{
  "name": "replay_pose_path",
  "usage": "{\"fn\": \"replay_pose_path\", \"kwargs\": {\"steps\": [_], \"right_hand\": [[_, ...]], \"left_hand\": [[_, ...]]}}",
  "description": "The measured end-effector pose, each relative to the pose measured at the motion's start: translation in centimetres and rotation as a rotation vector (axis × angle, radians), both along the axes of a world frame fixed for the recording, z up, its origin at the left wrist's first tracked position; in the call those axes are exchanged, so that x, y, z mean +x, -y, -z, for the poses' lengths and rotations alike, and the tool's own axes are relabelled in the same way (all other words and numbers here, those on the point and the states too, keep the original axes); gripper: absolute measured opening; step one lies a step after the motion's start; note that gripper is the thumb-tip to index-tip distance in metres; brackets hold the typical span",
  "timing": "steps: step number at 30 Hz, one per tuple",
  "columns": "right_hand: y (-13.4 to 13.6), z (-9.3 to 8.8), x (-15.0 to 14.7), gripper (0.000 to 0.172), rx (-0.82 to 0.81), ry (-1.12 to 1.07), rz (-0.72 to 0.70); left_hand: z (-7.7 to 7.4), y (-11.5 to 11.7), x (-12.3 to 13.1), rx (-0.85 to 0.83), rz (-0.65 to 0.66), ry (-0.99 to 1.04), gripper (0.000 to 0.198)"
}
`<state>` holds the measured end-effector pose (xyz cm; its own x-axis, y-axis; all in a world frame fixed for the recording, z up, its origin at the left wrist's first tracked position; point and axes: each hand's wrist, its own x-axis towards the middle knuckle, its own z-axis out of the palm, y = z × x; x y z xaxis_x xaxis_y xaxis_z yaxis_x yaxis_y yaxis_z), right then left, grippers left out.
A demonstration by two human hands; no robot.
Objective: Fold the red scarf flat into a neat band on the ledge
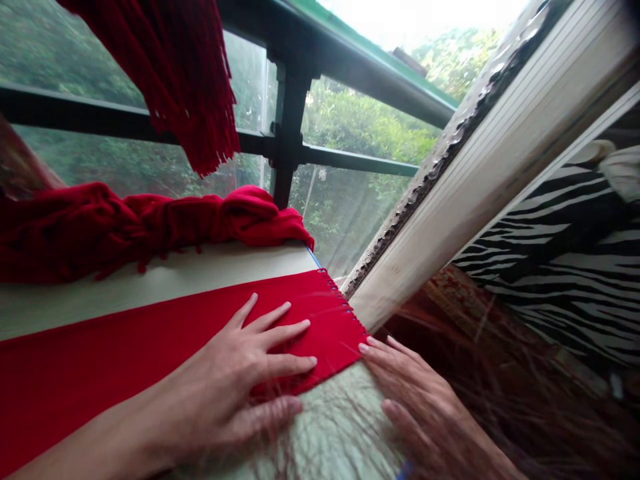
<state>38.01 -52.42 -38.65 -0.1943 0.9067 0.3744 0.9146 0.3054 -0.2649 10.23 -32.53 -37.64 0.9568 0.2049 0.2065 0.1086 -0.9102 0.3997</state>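
A long red cloth (150, 347) lies flat across a pale green surface (330, 427), its looped right edge near the surface's end. My left hand (255, 367) rests palm down on the cloth with fingers spread; its thumb lies past the cloth's near edge. At the cloth's near right corner, the fingertips of my right hand (415, 387) touch the edge, fingers stretched out and thumb apart. Neither hand grips anything. Loose dark strands blur the view over both hands.
Bunched red fabric (185, 220) lies along the far edge. Red fringe (200, 120) hangs above it, before a dark window frame (290, 107). A pale slanted post (430, 233) stands at the right, with zebra-striped fabric (560, 253) beyond.
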Motion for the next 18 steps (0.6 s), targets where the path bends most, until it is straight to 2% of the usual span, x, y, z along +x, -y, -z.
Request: {"fn": "replay_pose_path", "kwargs": {"steps": [4,12,18], "right_hand": [[-0.3,0.8,0.7,0.061,-0.047,0.055,0.008],[-1.3,-0.6,0.5,0.053,-0.022,0.076,-0.015],[-1.5,0.1,-0.2,0.051,0.042,0.031,0.027]], "left_hand": [[-0.5,0.0,-0.1,-0.034,-0.023,-0.036,0.048],[-0.9,-0.1,0.2,-0.050,-0.028,-0.046,0.036],[-1.3,0.4,0.4,-0.080,-0.065,-0.095,0.036]]}}
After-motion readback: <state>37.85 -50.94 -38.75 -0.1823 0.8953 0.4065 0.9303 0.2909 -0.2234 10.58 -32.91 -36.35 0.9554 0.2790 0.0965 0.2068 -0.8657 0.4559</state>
